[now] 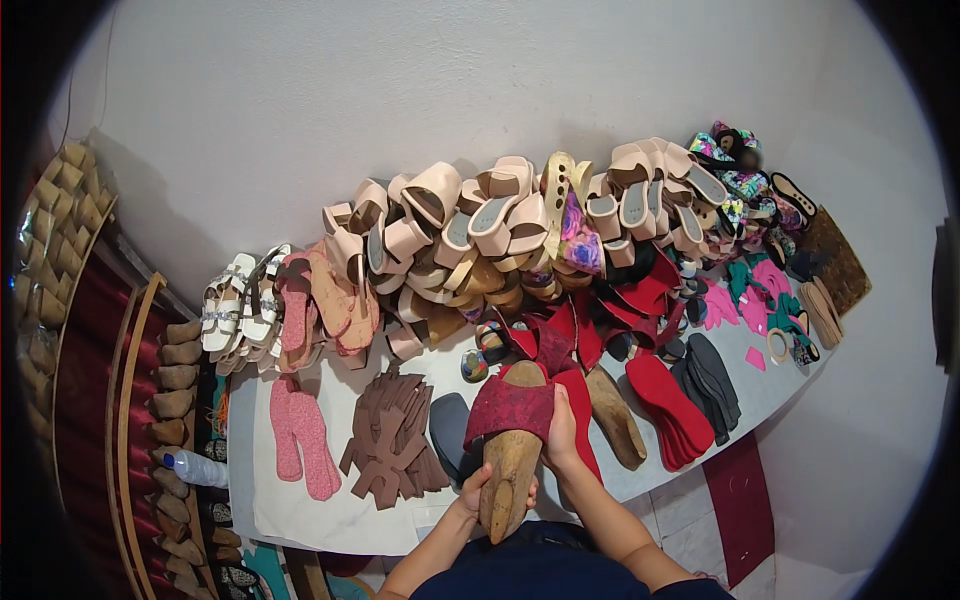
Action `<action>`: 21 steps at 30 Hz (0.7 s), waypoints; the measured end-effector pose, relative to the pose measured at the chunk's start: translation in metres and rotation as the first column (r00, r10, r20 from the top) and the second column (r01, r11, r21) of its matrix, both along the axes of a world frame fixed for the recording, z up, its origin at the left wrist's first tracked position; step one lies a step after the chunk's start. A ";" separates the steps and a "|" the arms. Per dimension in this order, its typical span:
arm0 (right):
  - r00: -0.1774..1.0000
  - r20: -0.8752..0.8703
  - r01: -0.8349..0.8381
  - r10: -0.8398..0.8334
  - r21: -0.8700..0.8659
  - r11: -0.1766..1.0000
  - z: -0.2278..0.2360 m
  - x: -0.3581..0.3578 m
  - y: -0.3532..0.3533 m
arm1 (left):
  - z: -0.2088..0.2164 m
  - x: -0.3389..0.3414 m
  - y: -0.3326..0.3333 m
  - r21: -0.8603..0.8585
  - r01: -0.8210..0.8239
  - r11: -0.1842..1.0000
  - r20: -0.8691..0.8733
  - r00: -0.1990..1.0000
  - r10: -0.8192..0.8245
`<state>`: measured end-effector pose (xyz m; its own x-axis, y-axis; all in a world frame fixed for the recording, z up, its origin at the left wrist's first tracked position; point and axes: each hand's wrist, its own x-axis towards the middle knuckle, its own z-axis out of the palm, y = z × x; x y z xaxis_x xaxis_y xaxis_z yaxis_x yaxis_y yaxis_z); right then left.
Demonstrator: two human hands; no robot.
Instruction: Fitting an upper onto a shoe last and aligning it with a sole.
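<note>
A wooden shoe last (512, 470) is held over the table's near edge, with a dark red sandal strap (506, 408) wrapped across it. Around its lower end, my left hand (474, 492) is closed, fingertips showing on the far side. My right hand (563, 430) grips the strap's right edge against the last. Just left of them lies a dark grey sole (450, 425). To the right are red soles (668, 412) and a second wooden last (614, 420). Dark red uppers (560, 340) lie just beyond my hands.
Heaped sandals (490, 225) line the wall side of the table (330, 520). Brown strips (395, 440), pink glittery soles (300, 440) and dark soles (708, 385) lie nearer. At left, a plastic bottle (200, 469) is beside a rack of lasts (175, 405). Colourful scraps (765, 290) sit far right.
</note>
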<state>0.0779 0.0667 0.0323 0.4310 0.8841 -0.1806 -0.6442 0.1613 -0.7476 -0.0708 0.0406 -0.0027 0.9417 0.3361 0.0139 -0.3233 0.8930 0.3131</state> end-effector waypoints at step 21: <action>0.741 0.671 0.177 -0.011 -0.179 0.968 -0.004 0.012 0.000 | -0.002 -0.011 0.010 0.087 0.000 0.996 -0.133 0.991 0.012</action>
<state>0.0899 0.0664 0.0280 0.5927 0.8054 0.0012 0.0350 -0.0242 -0.9991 -0.0816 0.0504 -0.0051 0.9350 0.3448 -0.0823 -0.2788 0.8586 0.4302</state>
